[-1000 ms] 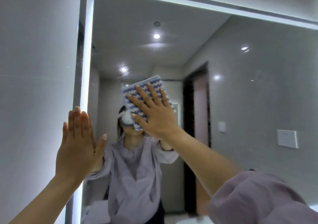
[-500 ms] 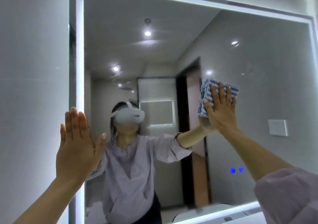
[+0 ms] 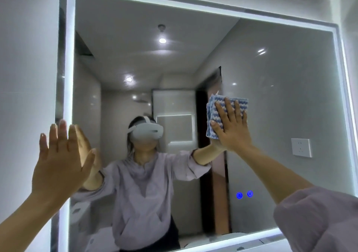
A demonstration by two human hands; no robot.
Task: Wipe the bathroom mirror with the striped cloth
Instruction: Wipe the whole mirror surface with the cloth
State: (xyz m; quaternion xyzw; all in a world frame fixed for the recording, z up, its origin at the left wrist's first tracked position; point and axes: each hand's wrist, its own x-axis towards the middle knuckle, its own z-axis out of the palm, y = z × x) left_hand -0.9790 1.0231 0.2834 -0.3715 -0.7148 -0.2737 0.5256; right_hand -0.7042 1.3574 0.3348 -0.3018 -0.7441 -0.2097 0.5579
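One striped cloth (image 3: 239, 104) under right hand (image 3: 232, 131), left hand (image 3: 58, 164) at mirror (image 3: 280, 97) edge

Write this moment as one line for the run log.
step: wipe | right hand: flat, presses striped cloth on mirror | left hand: open, at mirror's lit left edge

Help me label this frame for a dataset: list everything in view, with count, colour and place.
mirror: one, white lit border, on the wall
cloth: one, blue and white stripes, on the mirror right of centre
buttons: two, glowing blue, lower right of the mirror
socket: one, white, reflected at right
headset: one, white, reflected at centre
wall: pale grey, left of the mirror
left hand: flat, fingers straight, at the mirror's left edge
right hand: flat, pressing the cloth
sleeve: lilac, bottom right
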